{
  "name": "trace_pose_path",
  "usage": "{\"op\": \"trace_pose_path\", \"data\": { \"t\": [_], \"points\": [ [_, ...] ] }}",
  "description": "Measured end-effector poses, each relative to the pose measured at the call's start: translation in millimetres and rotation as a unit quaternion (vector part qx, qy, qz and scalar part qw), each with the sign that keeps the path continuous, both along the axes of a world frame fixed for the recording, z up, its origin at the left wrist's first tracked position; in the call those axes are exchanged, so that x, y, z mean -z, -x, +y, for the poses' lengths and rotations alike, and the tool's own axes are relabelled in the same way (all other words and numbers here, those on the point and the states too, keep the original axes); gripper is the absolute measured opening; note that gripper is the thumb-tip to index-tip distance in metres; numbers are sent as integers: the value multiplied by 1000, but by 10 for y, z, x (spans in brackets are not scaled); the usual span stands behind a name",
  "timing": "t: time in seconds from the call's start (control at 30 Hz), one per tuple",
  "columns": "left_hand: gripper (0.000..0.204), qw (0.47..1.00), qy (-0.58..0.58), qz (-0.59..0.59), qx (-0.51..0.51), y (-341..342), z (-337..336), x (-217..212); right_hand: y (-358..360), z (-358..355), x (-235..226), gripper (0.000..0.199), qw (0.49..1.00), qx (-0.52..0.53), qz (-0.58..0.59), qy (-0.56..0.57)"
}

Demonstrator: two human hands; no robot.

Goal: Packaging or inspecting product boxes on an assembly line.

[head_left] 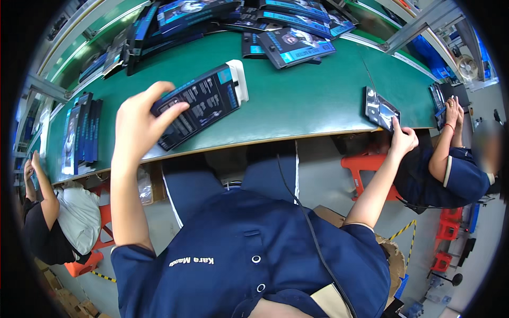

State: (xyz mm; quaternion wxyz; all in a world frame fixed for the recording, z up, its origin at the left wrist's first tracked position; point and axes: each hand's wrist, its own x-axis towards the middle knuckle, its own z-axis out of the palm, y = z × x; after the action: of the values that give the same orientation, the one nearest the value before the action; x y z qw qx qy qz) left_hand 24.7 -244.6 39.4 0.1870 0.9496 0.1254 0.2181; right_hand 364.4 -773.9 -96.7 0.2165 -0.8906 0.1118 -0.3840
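My left hand (139, 119) grips a flat dark-blue carton (204, 106) by its left end, thumb on the printed face and fingers over the upper edge. The carton is tilted above the green table, and its right end shows a white, raised end flap. At the right, my right hand (404, 140) pinches the near end of a smaller flat black pack (377, 106) with a pale picture, at the table's front edge. Whether this pack rests on the table I cannot tell.
Dark-blue cartons (297, 45) lie piled along the back of the green table (297, 100). Several more cartons (82, 132) stand in a row at the left. A co-worker (450, 164) sits at the right, another person (63, 217) at the left. A black cable (302, 204) hangs across my front.
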Motion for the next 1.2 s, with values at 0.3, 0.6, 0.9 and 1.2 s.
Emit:
{"op": "trace_pose_path", "data": {
  "t": [0.3,0.6,0.9,1.2],
  "points": [
    [82,992,-66,102,28,-490,-173,531,1418,1462,-498,50,826,-342,80,-442],
    [94,952,130,-207,185,-20,-443,-124,1763,2606,-810,42,575,-530,264,-565],
    [121,947,111,-196,231,217,-330,-150,2246,2921,-1443,45,639,-601,-48,-477],
    [131,966,-10,-182,185,67,-431,-142,2205,2945,-1902,52,718,-677,-12,-164]
  ]
}}
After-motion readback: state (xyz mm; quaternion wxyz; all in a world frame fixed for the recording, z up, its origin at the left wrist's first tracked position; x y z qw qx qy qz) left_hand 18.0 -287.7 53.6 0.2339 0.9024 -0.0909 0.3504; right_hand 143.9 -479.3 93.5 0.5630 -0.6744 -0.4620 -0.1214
